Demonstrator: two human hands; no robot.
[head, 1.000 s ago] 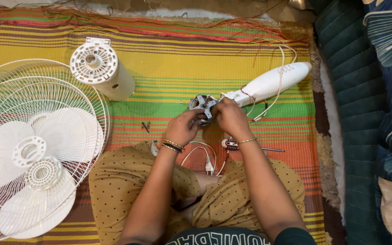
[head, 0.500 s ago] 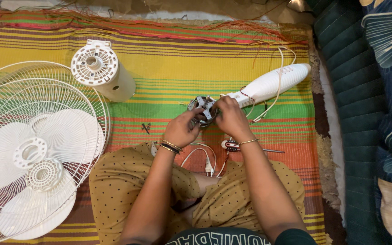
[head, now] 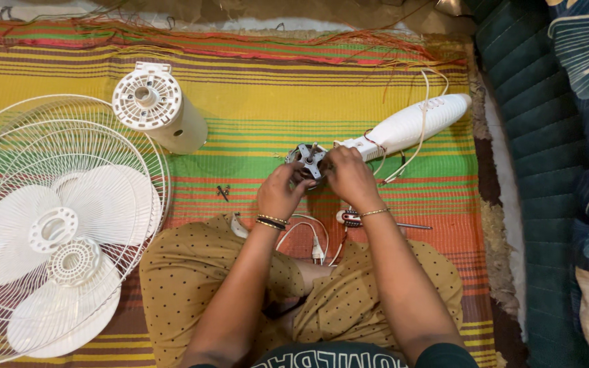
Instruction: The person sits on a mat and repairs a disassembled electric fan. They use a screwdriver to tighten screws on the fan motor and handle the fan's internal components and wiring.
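- We are sitting cross-legged on a striped mat (head: 253,102) and holding a small metal fan motor (head: 308,160) between both hands, just above the mat.
- Our left hand (head: 279,194) is cupping the motor from its lower left side, its grip clamped on the motor, with a dark bangle at the wrist.
- Our right hand (head: 350,178) is closing on the motor from the right, its grip also clamped on it, with a thin gold bangle at the wrist.
- Just right of and beyond the right grip, a long white fan housing (head: 410,126) is lying slantwise, joined to the motor by thin red and white wires.
- Just below the right grip, near our wrist, a screwdriver (head: 376,221) is lying on the mat.
- Between our grips and our lap, a white cable with a plug (head: 316,249) is curling.
- Left of the left grip, a few dark screws (head: 223,192) are lying.
- Farther left and beyond, a white cylindrical motor cover (head: 159,109) is lying on its side.
- Far left, a white wire fan guard (head: 8,136) is lying flat with the white fan blades (head: 56,232) on it.
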